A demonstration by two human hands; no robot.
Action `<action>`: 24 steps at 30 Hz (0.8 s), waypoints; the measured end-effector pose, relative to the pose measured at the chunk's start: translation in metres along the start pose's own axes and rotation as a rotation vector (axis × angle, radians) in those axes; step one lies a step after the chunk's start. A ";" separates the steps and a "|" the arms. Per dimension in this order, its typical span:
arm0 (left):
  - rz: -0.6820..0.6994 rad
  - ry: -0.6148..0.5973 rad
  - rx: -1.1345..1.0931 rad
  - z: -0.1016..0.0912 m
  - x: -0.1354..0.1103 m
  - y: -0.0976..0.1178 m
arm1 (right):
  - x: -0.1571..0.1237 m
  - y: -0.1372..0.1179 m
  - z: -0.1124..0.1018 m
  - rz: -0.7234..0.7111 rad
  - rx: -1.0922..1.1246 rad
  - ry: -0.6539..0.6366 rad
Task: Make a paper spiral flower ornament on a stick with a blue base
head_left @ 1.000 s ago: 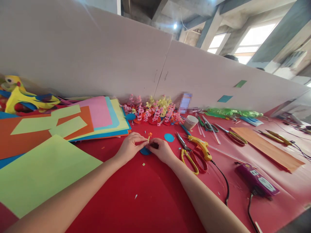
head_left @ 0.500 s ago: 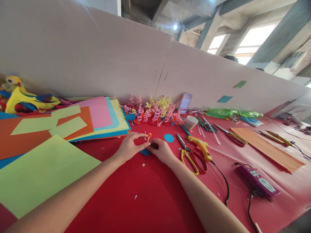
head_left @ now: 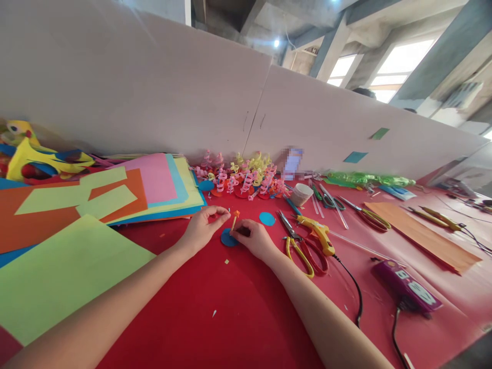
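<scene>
My two hands meet on the red tablecloth [head_left: 238,307] over a small blue paper disc [head_left: 228,239]. My right hand [head_left: 255,238] is curled and pinches the foot of a short yellow stick with an orange tip [head_left: 234,219], which stands upright on the disc. My left hand [head_left: 203,226] lies just left of the disc, fingers bent with thumb and forefinger close together; nothing shows in them. A second blue disc [head_left: 267,219] lies a little to the right.
Stacked coloured paper sheets [head_left: 77,215] cover the left. Finished paper curls [head_left: 246,177] stand by the white partition [head_left: 154,92]. Scissors with yellow and red handles [head_left: 302,246], a yellow glue gun [head_left: 319,233] with its cord, a tape roll [head_left: 301,193] and a purple device [head_left: 407,287] lie right.
My left hand has drawn back to the left, off the stick and the disc, so more of the blue disc shows. My right hand keeps its hold.
</scene>
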State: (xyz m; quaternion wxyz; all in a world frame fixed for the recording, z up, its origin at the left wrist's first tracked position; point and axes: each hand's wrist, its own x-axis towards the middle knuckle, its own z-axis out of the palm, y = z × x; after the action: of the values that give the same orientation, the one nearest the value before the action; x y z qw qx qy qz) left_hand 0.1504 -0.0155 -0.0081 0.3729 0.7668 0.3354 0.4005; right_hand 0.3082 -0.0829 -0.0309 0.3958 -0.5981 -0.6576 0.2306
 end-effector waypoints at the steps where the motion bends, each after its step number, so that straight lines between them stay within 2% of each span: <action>1: -0.001 0.017 -0.010 -0.002 0.001 0.000 | 0.000 0.000 0.000 0.002 0.002 0.003; 4: -0.002 0.134 -0.086 -0.009 0.007 -0.005 | -0.001 0.001 0.001 0.005 0.017 0.002; 9: -0.138 0.523 -0.191 -0.035 0.022 -0.024 | 0.000 0.001 0.001 0.009 0.008 -0.004; 12: -0.188 0.666 -0.163 -0.051 0.028 -0.028 | 0.000 0.001 0.000 0.016 0.022 -0.005; 18: -0.169 0.640 -0.081 -0.061 0.024 -0.018 | -0.001 -0.001 0.000 0.014 0.021 -0.004; 24: -0.218 0.589 -0.082 -0.059 0.025 -0.029 | -0.001 -0.001 0.000 0.019 0.000 -0.007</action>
State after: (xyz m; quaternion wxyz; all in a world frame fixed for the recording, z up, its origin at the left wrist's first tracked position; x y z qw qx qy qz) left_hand 0.1049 0.0375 0.0001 0.3311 0.5619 0.4925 0.5762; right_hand 0.3078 -0.0839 -0.0301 0.3913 -0.6037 -0.6531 0.2364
